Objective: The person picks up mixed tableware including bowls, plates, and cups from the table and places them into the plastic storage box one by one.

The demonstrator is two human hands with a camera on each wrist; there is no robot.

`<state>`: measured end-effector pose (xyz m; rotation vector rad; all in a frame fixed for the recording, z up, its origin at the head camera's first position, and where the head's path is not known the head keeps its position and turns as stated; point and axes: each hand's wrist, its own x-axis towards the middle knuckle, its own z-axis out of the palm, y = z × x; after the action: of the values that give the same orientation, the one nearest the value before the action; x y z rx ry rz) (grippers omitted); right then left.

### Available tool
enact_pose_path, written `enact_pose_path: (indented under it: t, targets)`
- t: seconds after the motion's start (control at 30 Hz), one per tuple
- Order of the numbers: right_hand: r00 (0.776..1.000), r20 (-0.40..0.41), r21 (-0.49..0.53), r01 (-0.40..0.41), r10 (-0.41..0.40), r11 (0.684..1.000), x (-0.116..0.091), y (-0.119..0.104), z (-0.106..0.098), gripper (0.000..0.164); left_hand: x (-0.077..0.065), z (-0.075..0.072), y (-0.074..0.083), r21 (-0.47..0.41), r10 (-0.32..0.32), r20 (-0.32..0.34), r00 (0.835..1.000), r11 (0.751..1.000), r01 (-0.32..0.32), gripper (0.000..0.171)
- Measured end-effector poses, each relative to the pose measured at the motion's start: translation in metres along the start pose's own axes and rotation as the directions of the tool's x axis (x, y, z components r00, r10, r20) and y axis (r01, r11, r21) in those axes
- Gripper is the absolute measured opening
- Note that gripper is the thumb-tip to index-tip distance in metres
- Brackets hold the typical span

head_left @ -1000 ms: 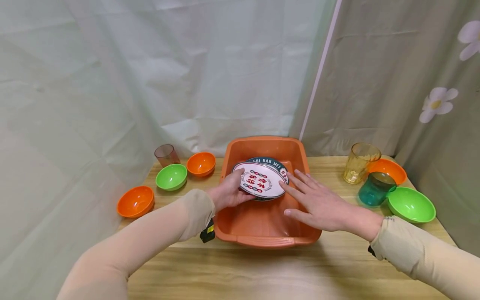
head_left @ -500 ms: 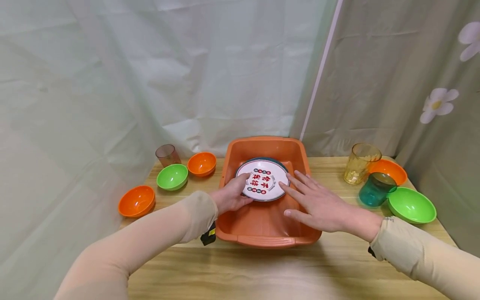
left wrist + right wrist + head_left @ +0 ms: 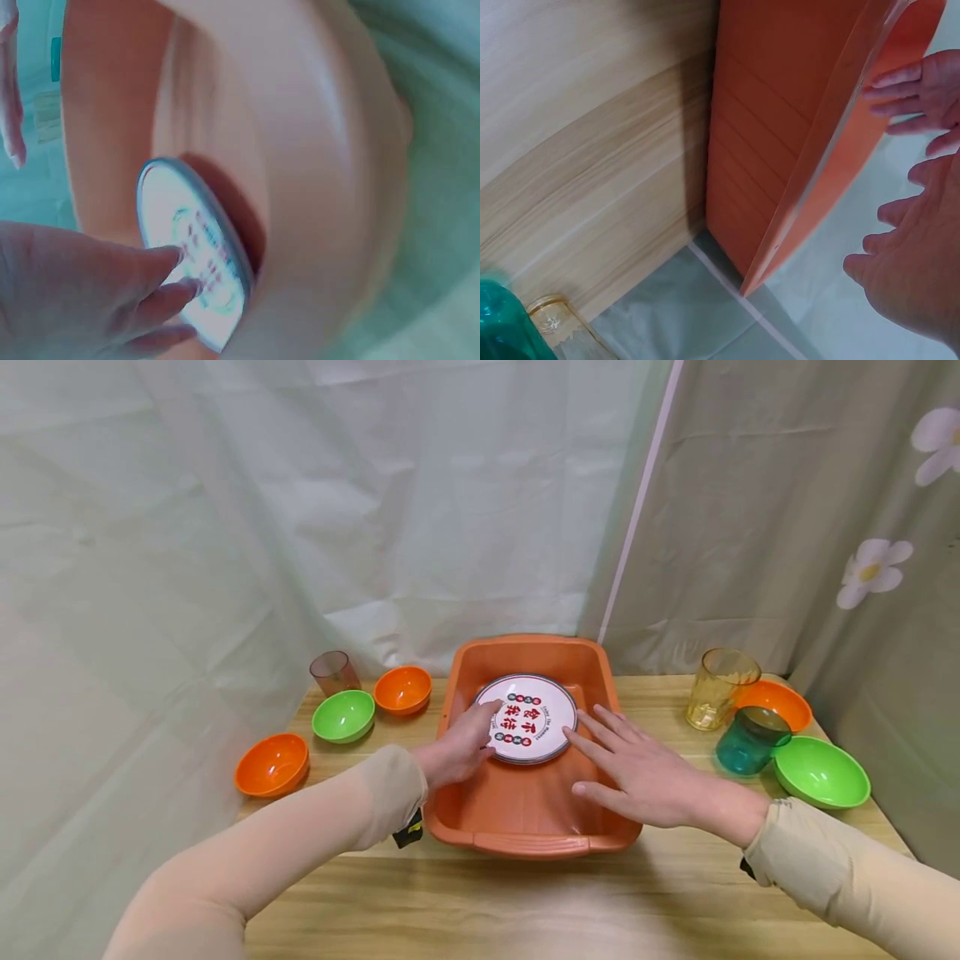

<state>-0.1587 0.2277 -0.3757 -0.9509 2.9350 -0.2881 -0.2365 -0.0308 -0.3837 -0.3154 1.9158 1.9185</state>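
A round white plate (image 3: 531, 718) with red characters and a dark rim lies in the orange plastic basin (image 3: 532, 842), on top of another plate that is now nearly all hidden. My left hand (image 3: 459, 745) is at the plate's left edge. In the left wrist view, the fingertips of that left hand (image 3: 82, 292) overlap the white plate (image 3: 161, 199), loosely extended and not wrapped around it. My right hand (image 3: 648, 774) hovers over the basin's right side with spread fingers, fingertips close to the plate's right rim. Nothing is in its palm.
Left of the basin stand two orange bowls (image 3: 272, 765), a green bowl (image 3: 343, 717) and a reddish clear cup (image 3: 335, 673). To the right are a yellow cup (image 3: 711, 693), a teal cup (image 3: 744, 745), an orange bowl (image 3: 791, 706) and a green bowl (image 3: 821, 772). Curtains enclose the table (image 3: 450, 902).
The white plate has gone from tilted in my left hand to lying level over the other plate. My left fingers have let go of its edge. The right hand has barely moved.
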Motion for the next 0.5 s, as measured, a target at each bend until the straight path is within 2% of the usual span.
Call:
enact_pose_path:
  t: [0.03,0.07,0.1,0.13,0.17,0.2,0.27,0.3,0.33,0.37,0.4,0.43,0.47,0.5]
  targets:
    - [1.000,0.002,0.004,-0.006,0.006,1.000,0.000,0.000,0.000,0.083,-0.002,-0.002,0.001,0.105,0.056,0.031,0.998,0.993,-0.059,0.069]
    - [1.000,0.005,0.008,-0.015,0.015,1.000,0.000,0.001,-0.001,0.084,-0.004,-0.005,0.002,0.224,0.114,0.065,0.991,0.966,-0.126,0.070]
    - [1.000,0.008,0.012,-0.024,0.024,1.000,-0.001,0.001,-0.001,0.085,-0.006,-0.008,0.003,0.350,0.174,0.106,0.979,0.915,-0.200,0.072]
    - [0.999,0.009,0.015,-0.033,0.032,0.999,-0.001,0.002,-0.002,0.086,-0.009,-0.013,0.004,0.471,0.226,0.151,0.962,0.839,-0.271,0.074]
    - [0.999,0.008,0.015,-0.040,0.040,0.999,-0.001,0.003,-0.002,0.087,-0.011,-0.017,0.005,0.580,0.277,0.201,0.940,0.739,-0.342,0.076]
    - [0.999,0.007,0.015,-0.047,0.047,0.999,-0.002,0.004,-0.003,0.087,-0.012,-0.022,0.006,0.671,0.323,0.250,0.913,0.622,-0.404,0.076]
    - [0.998,0.003,0.016,-0.056,0.056,0.998,-0.003,0.005,-0.004,0.087,-0.016,-0.031,0.007,0.785,0.391,0.347,0.853,0.376,-0.492,0.078]
    - [0.998,-0.002,0.016,-0.058,0.058,0.998,-0.003,0.006,-0.005,0.086,-0.019,-0.035,0.008,0.819,0.414,0.390,0.823,0.252,-0.515,0.078]
    - [0.998,-0.007,0.011,-0.060,0.060,0.998,-0.004,0.007,-0.005,0.085,-0.022,-0.039,0.008,0.843,0.428,0.421,0.799,0.139,-0.519,0.079]
    - [0.998,-0.012,0.005,-0.060,0.060,0.998,-0.005,0.008,-0.006,0.085,-0.025,-0.042,0.008,0.858,0.441,0.443,0.781,0.045,-0.512,0.079]
    - [0.998,-0.019,0.000,-0.060,0.060,0.998,-0.006,0.008,-0.006,0.084,-0.028,-0.045,0.007,0.866,0.448,0.459,0.768,-0.033,-0.499,0.080]
    - [0.998,-0.026,-0.004,-0.060,0.060,0.998,-0.007,0.009,-0.006,0.083,-0.031,-0.048,0.006,0.870,0.449,0.470,0.760,-0.092,-0.484,0.081]
    - [0.998,-0.034,-0.013,-0.060,0.059,0.998,-0.008,0.010,-0.007,0.082,-0.034,-0.051,0.005,0.870,0.451,0.480,0.752,-0.134,-0.475,0.081]
    - [0.997,-0.042,-0.020,-0.059,0.059,0.998,-0.009,0.010,-0.007,0.082,-0.037,-0.053,0.004,0.869,0.446,0.487,0.751,-0.162,-0.467,0.081]
